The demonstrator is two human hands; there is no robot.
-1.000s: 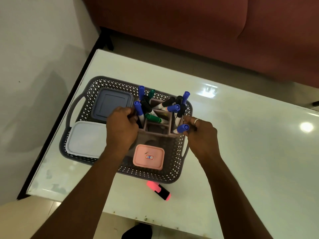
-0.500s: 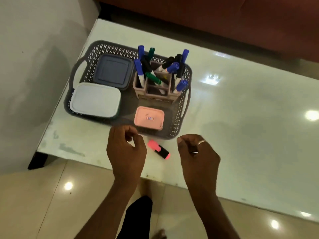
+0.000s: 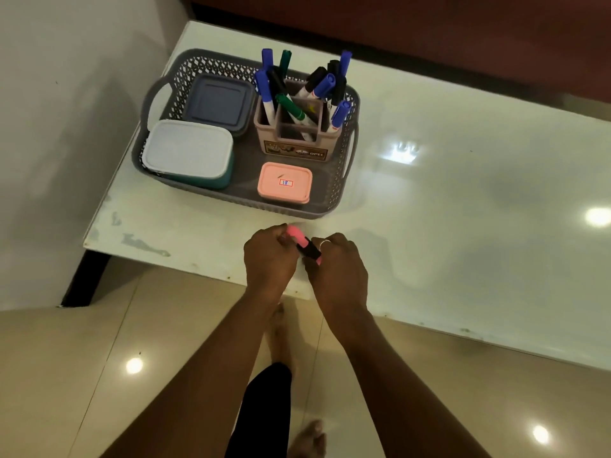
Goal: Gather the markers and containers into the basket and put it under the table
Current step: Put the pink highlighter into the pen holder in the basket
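A grey perforated basket (image 3: 347,180) stands on the white table's left corner. It holds a dark-lidded box (image 3: 218,102), a white-lidded teal box (image 3: 188,153), a small pink box (image 3: 285,183) and a beige organizer (image 3: 297,150) full of blue, black and green markers (image 3: 325,85). In front of the basket, at the table's near edge, my left hand (image 3: 269,259) and my right hand (image 3: 339,269) both grip a pink and black highlighter (image 3: 302,241), one at each end.
The glossy white table (image 3: 463,209) stretches to the right. A dark red sofa (image 3: 429,24) runs along the back. A wall (image 3: 66,127) is on the left. Beige floor tiles and my feet (image 3: 281,328) are below the table edge.
My hands left the organizer in the basket, pulled back toward me and closed on the pink highlighter, which lay on the table before. The view tilted back and down.
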